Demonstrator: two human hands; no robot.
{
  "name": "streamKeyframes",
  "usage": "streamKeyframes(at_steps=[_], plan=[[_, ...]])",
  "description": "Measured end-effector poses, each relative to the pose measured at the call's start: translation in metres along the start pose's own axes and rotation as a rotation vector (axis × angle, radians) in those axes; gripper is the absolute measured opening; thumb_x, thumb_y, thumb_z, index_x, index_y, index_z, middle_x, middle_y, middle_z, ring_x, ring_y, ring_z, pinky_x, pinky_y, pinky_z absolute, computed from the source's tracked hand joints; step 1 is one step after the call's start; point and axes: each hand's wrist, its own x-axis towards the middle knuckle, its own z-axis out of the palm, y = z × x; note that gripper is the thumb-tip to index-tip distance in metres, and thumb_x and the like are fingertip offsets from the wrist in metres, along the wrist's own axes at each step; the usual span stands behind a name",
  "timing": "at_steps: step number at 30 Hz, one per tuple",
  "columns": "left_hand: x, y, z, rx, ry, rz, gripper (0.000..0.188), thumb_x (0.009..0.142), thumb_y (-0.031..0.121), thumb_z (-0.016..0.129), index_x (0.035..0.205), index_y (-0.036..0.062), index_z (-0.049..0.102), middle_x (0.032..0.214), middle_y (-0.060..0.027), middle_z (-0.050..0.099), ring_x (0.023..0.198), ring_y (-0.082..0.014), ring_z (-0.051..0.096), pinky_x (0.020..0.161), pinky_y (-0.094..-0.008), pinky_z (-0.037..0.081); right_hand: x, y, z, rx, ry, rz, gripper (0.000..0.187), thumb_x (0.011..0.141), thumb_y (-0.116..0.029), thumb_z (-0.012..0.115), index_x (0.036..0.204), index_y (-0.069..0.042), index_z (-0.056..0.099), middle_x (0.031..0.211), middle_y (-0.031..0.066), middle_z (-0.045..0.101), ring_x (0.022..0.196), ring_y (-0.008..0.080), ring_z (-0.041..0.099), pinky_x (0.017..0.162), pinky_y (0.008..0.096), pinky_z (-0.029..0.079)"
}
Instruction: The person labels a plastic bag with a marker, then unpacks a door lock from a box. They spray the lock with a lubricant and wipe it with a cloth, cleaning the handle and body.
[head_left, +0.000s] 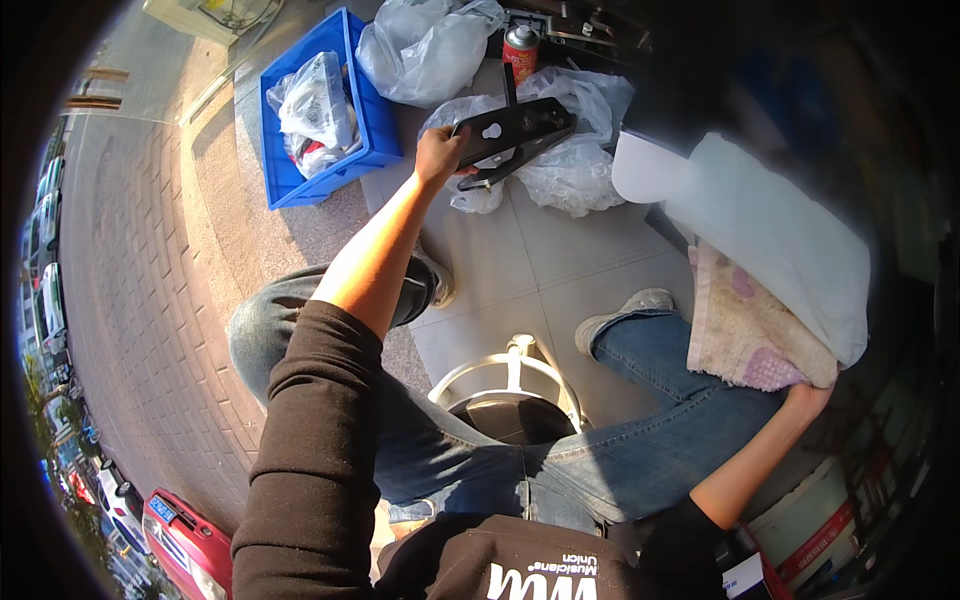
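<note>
In the head view, the left hand [443, 152] is clamped on the left end of what looks like a black door-lock plate [520, 128], at upper centre. The right hand [806, 399] grips a stained towel [745, 320] by its lower corner, at right. A firm edge hold should steady the plate. Its long axis slants gently upward, far end pointing right.

Grey tiled floor [545, 245]: blue crate [376, 125] at eleven o'clock, crumpled clear plastic bags [425, 55] around twelve.
</note>
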Motion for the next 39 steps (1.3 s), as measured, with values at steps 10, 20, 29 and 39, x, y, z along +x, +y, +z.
streamKeyframes(at_steps=[10,20,29,39], plan=[[0.063,-0.082,0.008,-0.222,-0.120,-0.318,0.038,0.090,0.038,0.050,0.105,0.0026,0.053,0.086,-0.0113,0.064,0.066,-0.0209,0.066,0.052,-0.0293,0.054,-0.040,0.002,0.029,-0.228,0.178,-0.309,0.048,0.089,-0.030,0.049,0.126,0.001,0.044,0.129,0.0174,0.046,0.118,0.0308,0.045,0.102,0.0449,0.033],[0.038,-0.050,0.019,0.721,0.348,0.275,0.040,0.081,0.037,0.060,0.105,0.0056,0.062,0.105,-0.0180,0.058,0.096,-0.0360,0.055,0.087,-0.0405,0.043,-0.097,0.006,0.040,-0.228,-0.157,-0.277,0.049,0.090,-0.032,0.045,0.128,-0.002,0.043,0.127,0.0146,0.048,0.115,0.0282,0.048,0.099,0.0416,0.037],[-0.213,0.169,0.094,-0.128,-1.248,0.492,0.109,0.067,0.071,0.058,0.143,0.0087,0.011,0.140,-0.0177,0.031,0.130,-0.0268,0.029,0.106,-0.0368,0.024,-0.227,0.047,0.112,-0.171,-0.650,0.308,0.049,0.086,-0.028,0.052,0.127,-0.005,0.044,0.122,0.0117,0.052,0.112,0.0261,0.050,0.094,0.0388,0.041],[-0.261,0.098,-0.013,0.474,-0.355,0.522,0.026,0.074,0.021,0.062,0.090,0.0011,0.062,0.081,-0.0108,0.061,0.077,-0.0253,0.060,0.070,-0.0353,0.047,-0.226,0.078,0.094,-0.299,-0.701,0.015,0.015,0.087,-0.014,0.056,0.100,-0.006,0.055,0.080,-0.0007,0.056,0.053,0.0046,0.039,0.047,0.0206,0.033]])
